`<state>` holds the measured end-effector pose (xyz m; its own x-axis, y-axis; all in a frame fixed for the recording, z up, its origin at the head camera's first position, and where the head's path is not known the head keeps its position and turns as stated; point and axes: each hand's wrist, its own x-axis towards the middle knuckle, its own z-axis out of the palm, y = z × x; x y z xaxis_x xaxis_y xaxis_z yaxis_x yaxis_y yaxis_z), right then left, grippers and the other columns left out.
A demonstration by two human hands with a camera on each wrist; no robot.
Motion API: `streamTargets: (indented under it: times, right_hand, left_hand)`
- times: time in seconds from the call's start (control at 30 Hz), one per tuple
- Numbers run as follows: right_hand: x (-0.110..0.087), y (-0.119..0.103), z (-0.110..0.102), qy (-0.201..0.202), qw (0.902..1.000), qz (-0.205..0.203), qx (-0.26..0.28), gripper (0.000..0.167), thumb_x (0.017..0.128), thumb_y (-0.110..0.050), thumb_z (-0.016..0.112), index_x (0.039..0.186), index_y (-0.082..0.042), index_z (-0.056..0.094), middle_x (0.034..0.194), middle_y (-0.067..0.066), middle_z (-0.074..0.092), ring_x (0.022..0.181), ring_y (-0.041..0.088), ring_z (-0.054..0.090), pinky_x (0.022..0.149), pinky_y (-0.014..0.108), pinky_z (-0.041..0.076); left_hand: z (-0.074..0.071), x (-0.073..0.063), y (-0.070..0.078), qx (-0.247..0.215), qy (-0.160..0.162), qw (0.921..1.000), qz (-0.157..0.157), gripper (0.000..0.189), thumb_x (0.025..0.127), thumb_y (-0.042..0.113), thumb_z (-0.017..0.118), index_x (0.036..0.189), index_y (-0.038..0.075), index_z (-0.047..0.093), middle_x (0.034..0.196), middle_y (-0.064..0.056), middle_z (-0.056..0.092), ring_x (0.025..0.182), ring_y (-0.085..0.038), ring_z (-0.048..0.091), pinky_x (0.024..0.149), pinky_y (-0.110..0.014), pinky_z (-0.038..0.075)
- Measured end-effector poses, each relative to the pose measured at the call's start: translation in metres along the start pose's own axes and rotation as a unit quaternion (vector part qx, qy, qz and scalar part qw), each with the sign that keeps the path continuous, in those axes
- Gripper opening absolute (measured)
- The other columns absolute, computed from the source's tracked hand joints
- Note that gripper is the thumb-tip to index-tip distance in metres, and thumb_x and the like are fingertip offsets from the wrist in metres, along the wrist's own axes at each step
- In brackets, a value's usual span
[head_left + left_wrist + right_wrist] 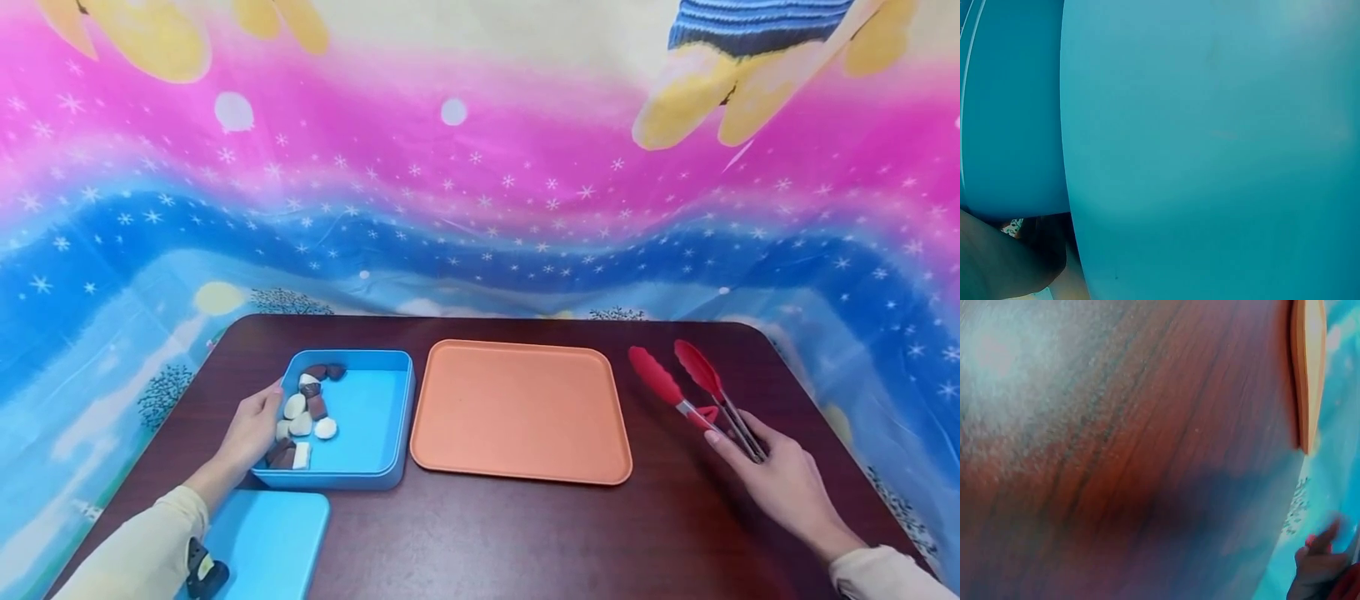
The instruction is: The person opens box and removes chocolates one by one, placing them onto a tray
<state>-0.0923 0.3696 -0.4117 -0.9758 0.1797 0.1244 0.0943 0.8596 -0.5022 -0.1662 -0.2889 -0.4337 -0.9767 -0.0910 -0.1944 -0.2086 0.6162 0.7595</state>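
My left hand [251, 429] holds the left wall of an open blue box [367, 480], its fingertips at the rim and some fingers hidden outside the wall. Several small dark brown and white pieces [317, 406], of a kind I cannot tell, lie along the box's left side. On the right, my right hand [787, 475] grips metal tongs [742, 429] with red tips. The tongs' arms are spread above the table, with nothing between the tips. In the right wrist view, only part of the right hand [1319, 572] shows, blurred at the lower corner.
An orange tray [521, 408] lies between the box and the tongs. The blue lid [277, 533] rests in front of the box, under my left forearm. All stand on a dark brown wooden table [495, 542]. Behind it hangs a colourful printed cloth [480, 208].
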Motion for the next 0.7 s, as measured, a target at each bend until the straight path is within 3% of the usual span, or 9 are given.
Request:
streamTargets:
  times: [0.17, 0.27, 0.47, 0.7]
  right_hand:
    - [-0.004, -0.016, 0.002, 0.012, 0.9997, -0.019, 0.01, 0.059, 0.092, -0.046, 0.071, 0.133, -0.005, 0.062, 0.068, 0.003, 0.055, 0.056, 0.005, 0.042, 0.048, 0.026, 0.031]
    - [-0.006, -0.026, 0.004, 0.011, 0.9997, -0.021, 0.011, 0.059, 0.087, -0.048, 0.078, 0.125, -0.005, 0.063, 0.069, 0.002, 0.056, 0.057, 0.005, 0.043, 0.048, 0.026, 0.031]
    - [-0.006, -0.046, 0.007, 0.012, 0.9987, -0.044, 0.023, 0.062, 0.081, -0.045, 0.084, 0.124, -0.006, 0.064, 0.07, 0.001, 0.058, 0.059, 0.003, 0.046, 0.051, 0.025, 0.035]
    - [-0.006, -0.069, 0.018, -0.011, 0.9969, -0.066, 0.042, 0.054, 0.084, -0.046, 0.081, 0.123, -0.012, 0.066, 0.07, -0.002, 0.06, 0.059, 0.004, 0.046, 0.051, 0.024, 0.036]
  left_hand:
    - [0.0, 0.0, 0.0, -0.002, -0.001, 1.0, 0.002, 0.065, 0.111, 0.041, 0.012, 0.159, -0.004, 0.013, 0.164, -0.031, 0.017, 0.152, -0.051, 0.016, 0.123, -0.065, 0.02]
    - [-0.001, -0.001, 0.0, -0.003, -0.002, 1.0, 0.003, 0.065, 0.111, 0.04, 0.012, 0.159, -0.004, 0.013, 0.164, -0.031, 0.017, 0.152, -0.051, 0.016, 0.122, -0.066, 0.02]
    - [-0.001, -0.001, 0.001, -0.003, 0.0, 1.0, 0.004, 0.065, 0.111, 0.04, 0.012, 0.159, -0.004, 0.014, 0.164, -0.031, 0.018, 0.152, -0.051, 0.017, 0.122, -0.066, 0.02]
    - [0.0, -0.001, 0.001, -0.001, 0.001, 1.0, 0.007, 0.064, 0.111, 0.04, 0.014, 0.159, -0.003, 0.015, 0.164, -0.03, 0.019, 0.152, -0.05, 0.017, 0.123, -0.065, 0.02]
